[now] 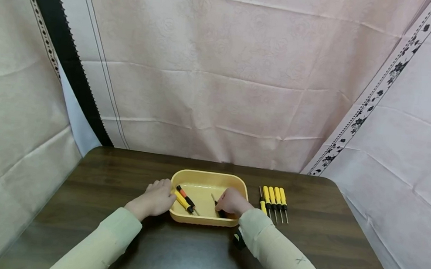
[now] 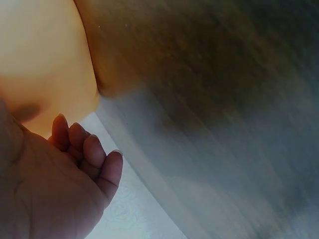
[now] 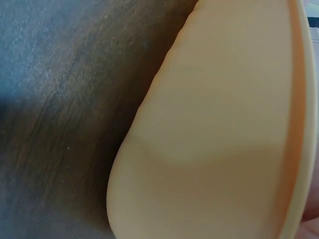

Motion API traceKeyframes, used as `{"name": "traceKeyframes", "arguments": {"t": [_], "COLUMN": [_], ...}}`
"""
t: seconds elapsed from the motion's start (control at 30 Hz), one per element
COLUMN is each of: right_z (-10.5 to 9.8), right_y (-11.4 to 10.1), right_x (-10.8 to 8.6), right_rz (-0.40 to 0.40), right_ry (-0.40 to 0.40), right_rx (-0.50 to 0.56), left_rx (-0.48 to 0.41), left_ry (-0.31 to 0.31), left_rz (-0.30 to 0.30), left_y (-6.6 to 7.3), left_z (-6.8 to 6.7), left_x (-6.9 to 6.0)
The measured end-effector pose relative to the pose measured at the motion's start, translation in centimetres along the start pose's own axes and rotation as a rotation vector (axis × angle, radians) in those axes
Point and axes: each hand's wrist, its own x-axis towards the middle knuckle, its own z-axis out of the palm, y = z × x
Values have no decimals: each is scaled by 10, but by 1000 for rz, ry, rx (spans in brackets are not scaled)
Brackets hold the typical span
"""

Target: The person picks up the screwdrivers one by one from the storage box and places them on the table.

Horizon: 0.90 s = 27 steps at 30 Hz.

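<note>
A yellow plastic tray (image 1: 206, 178) stands on the table with several screwdrivers in it. My left hand (image 1: 156, 197) rests at its left rim, fingers loosely bent; in the left wrist view the hand (image 2: 62, 184) is beside the tray wall (image 2: 45, 64). Near it inside the tray lie a yellow-and-black screwdriver (image 1: 183, 201) and a red-and-black screwdriver (image 1: 185, 196). My right hand (image 1: 233, 202) reaches into the tray's right side, fingers curled round a dark screwdriver (image 1: 215, 203), mostly hidden beneath it. The tray wall (image 3: 209, 124) hides nearly all of that hand in the right wrist view.
Right of the tray, several yellow-and-black screwdrivers (image 1: 276, 198) lie side by side on the dark wooden table (image 1: 125, 164). Pale cloth (image 1: 220, 87) hangs behind the table and along both sides. A dark object (image 1: 239, 239) sits under the right wrist.
</note>
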Motion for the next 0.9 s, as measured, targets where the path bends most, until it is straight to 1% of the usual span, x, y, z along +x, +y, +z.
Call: {"name": "traceKeyframes", "arguments": {"t": [0.07,0.13,0.2,0.3,0.37,0.47,0.57,0.63,0.9], "right_z": [-1,-3,-9,-25,-39,-60,-78,-88,-117], "right_y": [1,1,-1,-4,-4,2,16,27,72], "right_x": [0,0,-2,-8,-15,-25,-30,-31,-36], "right_rz": [-5,-23,-41,-66,-74,-88,-94,-94,-86], "right_ry": [2,8,17,20,19,18,14,12,23], "right_rx": [47,117,185,293,343,417,477,498,516], "left_rx": [5,10,18,23,24,31,43,47,33], "left_ry": [-7,-9,-9,-4,1,4,6,10,11], "left_rz": [-6,-12,-19,-25,-24,-19,-18,-20,-31], "left_y": [-1,-2,-2,-1,-1,-1,0,1,3], "left_z": [0,0,-1,-1,-1,0,0,-1,-2], "left_x": [0,0,0,0,0,1,1,0,4]}}
